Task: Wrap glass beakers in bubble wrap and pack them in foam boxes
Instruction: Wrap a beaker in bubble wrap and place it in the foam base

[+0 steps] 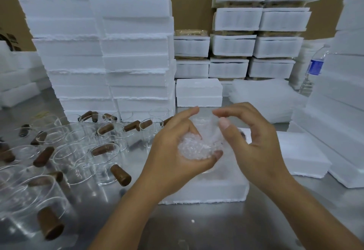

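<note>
My left hand grips a beaker bundled in bubble wrap, thumb and fingers curled round its lower part. My right hand is at the bundle's right side, thumb against the wrap and fingers arched over its top. Both hands hover over an open white foam box lying on the metal table. Several unwrapped glass beakers with brown wooden handles stand at the left.
Tall stacks of white foam boxes rise behind the beakers and at the right. A foam lid lies right of the open box. Bubble wrap sheets are piled behind. A water bottle stands at the far right.
</note>
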{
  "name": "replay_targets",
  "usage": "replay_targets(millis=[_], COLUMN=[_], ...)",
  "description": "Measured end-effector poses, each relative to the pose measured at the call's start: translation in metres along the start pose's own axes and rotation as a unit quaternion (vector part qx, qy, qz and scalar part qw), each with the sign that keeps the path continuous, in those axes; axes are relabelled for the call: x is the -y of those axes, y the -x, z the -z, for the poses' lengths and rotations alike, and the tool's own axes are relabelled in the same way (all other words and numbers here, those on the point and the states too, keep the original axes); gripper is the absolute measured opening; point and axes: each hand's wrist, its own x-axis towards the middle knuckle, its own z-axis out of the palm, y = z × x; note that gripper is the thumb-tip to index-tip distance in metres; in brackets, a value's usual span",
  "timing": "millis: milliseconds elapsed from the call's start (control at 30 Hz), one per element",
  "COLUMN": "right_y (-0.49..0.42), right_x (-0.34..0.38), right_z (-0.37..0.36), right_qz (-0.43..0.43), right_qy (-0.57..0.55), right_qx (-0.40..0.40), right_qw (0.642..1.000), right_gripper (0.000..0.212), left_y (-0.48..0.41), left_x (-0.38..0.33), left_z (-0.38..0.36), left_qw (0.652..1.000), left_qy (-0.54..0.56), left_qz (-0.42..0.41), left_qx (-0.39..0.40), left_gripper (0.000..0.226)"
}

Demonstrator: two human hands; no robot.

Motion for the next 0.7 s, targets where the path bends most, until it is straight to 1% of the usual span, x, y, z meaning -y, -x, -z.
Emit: replay_targets(millis=[133,200,300,333,400,467,567,600,633,667,700], right_y=[0.0037,0.0053,0.0054,0.0058,0.0061,0.0057,0.0043,0.0038,0.0039,0.0035,0.0022], right_x=[-0.0059,-0.0084,-0.0089,-0.0086,-0.0056,-0.0028,-0.0023,-0.0027,-0.0022,-0.0015,-0.0016], right_z=[-0.0049,-0.0069,-0.0076,-0.0079,-0.0091,-0.0099,-0.0087,-0.0085,-0.0078,-0.0080,-0.0079], right_qz=[0.076,0.096,0.092,0.090,0.072,0.066,0.081,0.073,0.052,0.019,-0.012], right_qy=[0.053,0.059,0.062,0.073,0.106,0.143,0.200,0.188,0.147,0.076,-0.004], right_qx=[0.050,0.069,0.098,0.113,0.161,0.213,0.250,0.249,0.232,0.197,0.148], right_qw=[0.994,0.991,0.989,0.987,0.979,0.964,0.944,0.947,0.960,0.977,0.989], right_gripper=[0.023,0.031,0.054,0.058,0.057,0.053,0.057,0.060,0.064,0.068,0.065], left_y=[0.0015,0.0017,0.0018,0.0018,0.0021,0.0023,0.0027,0.0024,0.0020,0.0012,0.0001], left_x=[0.0017,0.0028,0.0040,0.0049,0.0069,0.0084,0.0094,0.0084,0.0066,0.0056,0.0060], left_z=[-0.0004,-0.0018,-0.0012,-0.0007,0.0008,0.0033,0.0042,0.0036,0.0030,0.0030,0.0041], left_qw=[0.999,0.999,0.997,0.995,0.995,0.996,0.997,0.997,0.997,0.996,0.994], left_qy=[0.022,0.031,0.075,0.089,0.092,0.081,0.064,0.063,0.071,0.085,0.099], left_qz=[-0.014,-0.010,0.034,0.042,0.039,0.025,-0.002,-0.002,0.007,0.021,0.038], left_qx=[0.029,0.027,0.011,0.013,0.016,0.023,0.034,0.032,0.028,0.023,0.016], left_gripper=[0.031,0.039,0.060,0.066,0.073,0.075,0.079,0.078,0.076,0.071,0.064])
